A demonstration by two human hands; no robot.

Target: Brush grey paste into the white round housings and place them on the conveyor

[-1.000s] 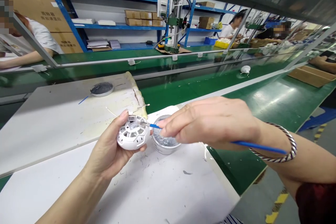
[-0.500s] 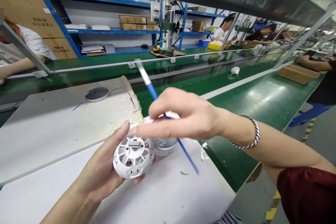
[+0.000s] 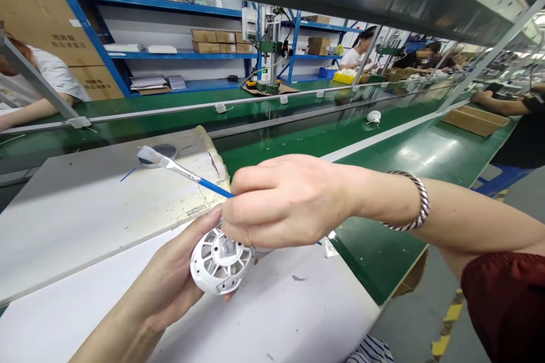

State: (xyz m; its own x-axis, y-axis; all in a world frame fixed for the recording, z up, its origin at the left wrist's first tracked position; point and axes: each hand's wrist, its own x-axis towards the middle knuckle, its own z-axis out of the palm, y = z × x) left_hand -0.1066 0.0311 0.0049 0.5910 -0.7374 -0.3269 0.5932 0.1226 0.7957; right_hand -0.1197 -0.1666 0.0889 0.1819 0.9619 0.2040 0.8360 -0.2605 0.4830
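Observation:
In the head view my left hand [image 3: 170,272] is closed around a white round housing [image 3: 223,283] with spokes, its spoked face turned up. A small grey piece [image 3: 227,247] sits at the hub. Above it, my right hand [image 3: 285,201] is closed on a paintbrush [image 3: 213,186] with a blue handle and pale flat bristles, which point up and left. The right fingertips cover the housing's upper edge; what else they pinch is hidden. Behind this hand only a bit of the white tub's rim [image 3: 261,252] shows.
A shallow dish of grey paste [image 3: 166,153] stands on the white board [image 3: 93,198] at the left, with a thin blue stick [image 3: 128,174] beside it. Another white part [image 3: 373,117] lies on the green bench [image 3: 409,153]. Co-workers sit across and at the right. A shelf hangs overhead.
My right hand has come down over the housing, its fingers now curled together at the hub. The brush has swung from steep to nearly flat, bristles toward the left.

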